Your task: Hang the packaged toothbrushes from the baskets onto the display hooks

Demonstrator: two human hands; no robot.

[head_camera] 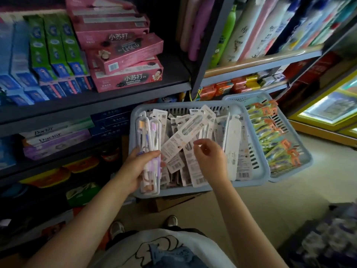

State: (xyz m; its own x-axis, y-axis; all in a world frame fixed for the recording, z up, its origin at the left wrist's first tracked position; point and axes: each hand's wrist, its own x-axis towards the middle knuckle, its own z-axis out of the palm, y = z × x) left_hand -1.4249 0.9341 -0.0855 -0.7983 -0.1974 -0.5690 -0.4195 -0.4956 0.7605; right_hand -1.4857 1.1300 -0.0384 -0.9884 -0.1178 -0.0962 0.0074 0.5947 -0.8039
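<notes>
Packaged toothbrushes (193,144) lie heaped loose in a blue basket (258,171), mostly white cards with barcodes up. A second blue basket (307,159) sits just beside it on the right, partly tucked behind, filled with green and orange toothbrush packs (274,136). The left hand (139,169) grips a small stack of clear toothbrush packs (149,151) upright at the near left corner of the first basket, fingers and thumb curled round the stack. The right hand (209,157) hovers over the middle of the heap, thumb and forefinger close together above one slanted card; it seems not to pinch anything, though blur at the fingertips makes this hard to confirm. The bottom of the first basket is hidden by the heap; a cardboard box (173,202) shows under its near edge, mostly covered. No display hooks visible. Left: dark shelves (96,99) with pink baking soda toothpaste boxes (125,74), green and blue toothpaste boxes (54,55), and lower rows too dark to read. Upper right: bottles (251,29), blurred, on a lighter shelf. Pale floor (260,209) below, shoes (172,220) at bottom centre. Far-right items are cut off and smeared.
</notes>
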